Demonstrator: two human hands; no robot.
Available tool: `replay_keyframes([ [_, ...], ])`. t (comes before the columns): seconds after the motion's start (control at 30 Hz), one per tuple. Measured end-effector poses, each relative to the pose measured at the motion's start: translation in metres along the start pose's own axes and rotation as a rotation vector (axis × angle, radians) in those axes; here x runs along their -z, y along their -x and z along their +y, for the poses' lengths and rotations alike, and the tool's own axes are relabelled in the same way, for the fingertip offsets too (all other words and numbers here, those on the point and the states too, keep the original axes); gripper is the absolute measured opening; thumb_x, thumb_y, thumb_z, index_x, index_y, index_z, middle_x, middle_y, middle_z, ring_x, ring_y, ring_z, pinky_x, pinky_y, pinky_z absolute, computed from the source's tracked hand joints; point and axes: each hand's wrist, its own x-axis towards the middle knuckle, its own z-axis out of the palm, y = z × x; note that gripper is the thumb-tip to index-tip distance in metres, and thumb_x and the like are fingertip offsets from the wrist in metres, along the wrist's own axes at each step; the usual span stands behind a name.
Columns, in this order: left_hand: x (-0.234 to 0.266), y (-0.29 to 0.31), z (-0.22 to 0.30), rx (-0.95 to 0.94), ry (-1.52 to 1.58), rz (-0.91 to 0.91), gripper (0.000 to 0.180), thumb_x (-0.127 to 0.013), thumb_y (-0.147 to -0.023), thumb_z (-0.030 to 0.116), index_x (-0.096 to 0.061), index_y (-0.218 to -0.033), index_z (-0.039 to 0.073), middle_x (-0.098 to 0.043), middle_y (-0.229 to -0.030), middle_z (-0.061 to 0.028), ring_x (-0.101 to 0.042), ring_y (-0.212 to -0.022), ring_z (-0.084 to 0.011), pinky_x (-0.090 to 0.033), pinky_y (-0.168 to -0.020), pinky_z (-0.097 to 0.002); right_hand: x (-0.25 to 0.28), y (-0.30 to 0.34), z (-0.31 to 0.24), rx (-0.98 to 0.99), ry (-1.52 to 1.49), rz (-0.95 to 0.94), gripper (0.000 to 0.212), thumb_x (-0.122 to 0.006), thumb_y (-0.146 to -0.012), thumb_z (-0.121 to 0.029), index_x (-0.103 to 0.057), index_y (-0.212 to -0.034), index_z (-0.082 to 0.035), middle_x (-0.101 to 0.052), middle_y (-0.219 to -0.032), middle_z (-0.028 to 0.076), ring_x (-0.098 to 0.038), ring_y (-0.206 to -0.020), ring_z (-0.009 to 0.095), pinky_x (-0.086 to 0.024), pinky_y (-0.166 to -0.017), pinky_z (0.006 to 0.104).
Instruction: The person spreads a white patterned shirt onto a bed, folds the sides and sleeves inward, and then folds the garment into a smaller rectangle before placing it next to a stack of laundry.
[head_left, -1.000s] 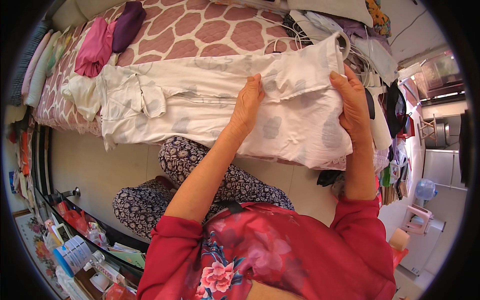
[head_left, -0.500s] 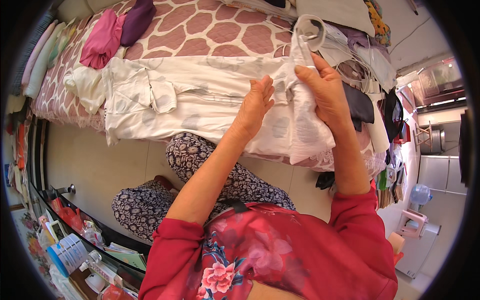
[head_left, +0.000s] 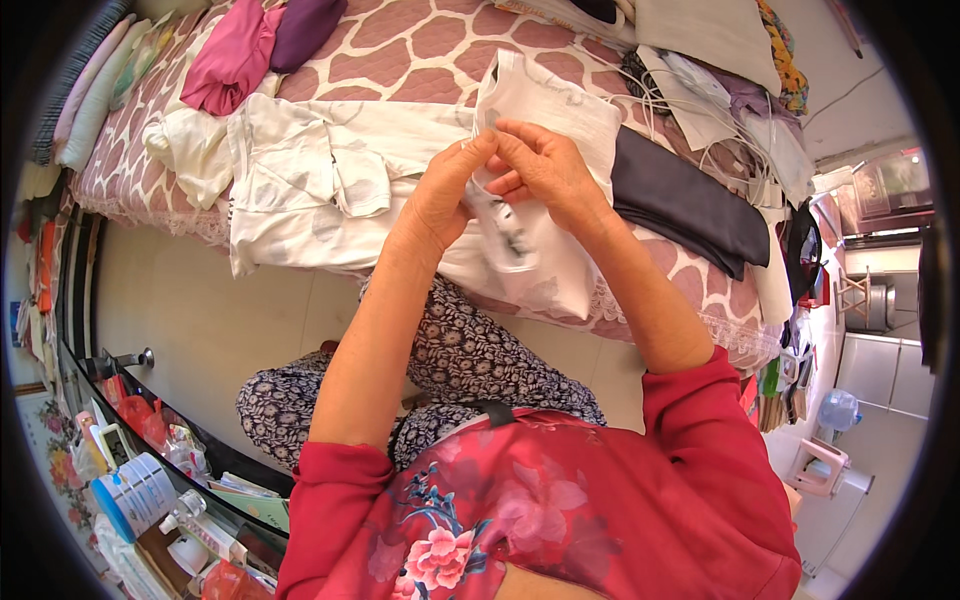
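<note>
A white garment with faint grey prints [head_left: 290, 220] lies stretched along the near side of the bed, a short sleeve showing toward its left. Its right end is doubled back over the rest as a broad folded flap [head_left: 560, 100]. My left hand [head_left: 440, 200] and my right hand [head_left: 550, 175] meet at the flap's left edge, fingertips close together. Both appear to pinch the cloth there, though the fingers partly hide the grip. Right of the flap lies a folded black cloth [head_left: 680, 200].
The bed [head_left: 400, 50] has a brown-and-white patterned cover. Pink [head_left: 225, 65] and purple [head_left: 305, 30] clothes lie at its far left. White cables [head_left: 650, 95] and bags crowd the right. A blue-lidded tub [head_left: 135, 495] stands among clutter at lower left.
The garment's right end, held up by my right hand before, now lies folded over to the left. My hands have come together at its edge. More of the black cloth shows.
</note>
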Motion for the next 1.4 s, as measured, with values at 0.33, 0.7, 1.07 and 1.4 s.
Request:
replay_keyframes([
  [0.33,0.011,-0.011,-0.013,0.005,-0.329,0.155,0.054,-0.048,-0.068,-0.012,-0.043,-0.122,-0.010,-0.059,-0.103,-0.0167,-0.060,-0.083,-0.0191,-0.051,-0.070,-0.0273,0.070,0.041,0.040,0.398,0.067,0.661,0.040,-0.061,-0.084,-0.011,-0.048,-0.119,0.003,-0.055,-0.105,0.009,-0.051,-0.095,0.011,-0.044,-0.079,0.0221],
  [0.7,0.015,-0.002,-0.014,-0.139,-0.247,0.148,0.056,-0.046,-0.069,-0.012,-0.043,-0.124,-0.006,-0.058,-0.110,-0.0118,-0.059,-0.086,-0.0122,-0.047,-0.071,-0.0212,0.046,0.090,0.064,-0.115,-0.464,0.358,0.059,-0.066,-0.081,-0.018,-0.036,-0.125,0.006,-0.053,-0.114,0.014,-0.051,-0.102,0.017,-0.041,-0.090,0.0278],
  [1.07,0.047,0.000,-0.018,-0.329,-0.508,0.271,0.057,-0.048,-0.072,-0.010,-0.039,-0.128,-0.005,-0.058,-0.111,-0.0097,-0.056,-0.089,-0.0104,-0.044,-0.072,-0.0201,0.040,0.085,0.071,-0.096,-0.253,0.358,0.075,-0.062,-0.078,-0.004,-0.015,-0.135,0.008,-0.048,-0.119,0.023,-0.053,-0.102,0.023,-0.043,-0.087,0.0297],
  [1.4,0.057,0.010,-0.026,-0.333,-0.775,0.337,0.058,-0.049,-0.075,-0.005,-0.035,-0.131,-0.005,-0.049,-0.124,-0.0158,-0.051,-0.108,-0.0182,-0.041,-0.086,-0.0233,0.037,0.087,0.076,-0.086,-0.306,0.367,0.079,-0.065,-0.076,-0.001,-0.014,-0.136,0.008,-0.052,-0.113,0.020,-0.052,-0.098,0.020,-0.044,-0.085,0.0269],
])
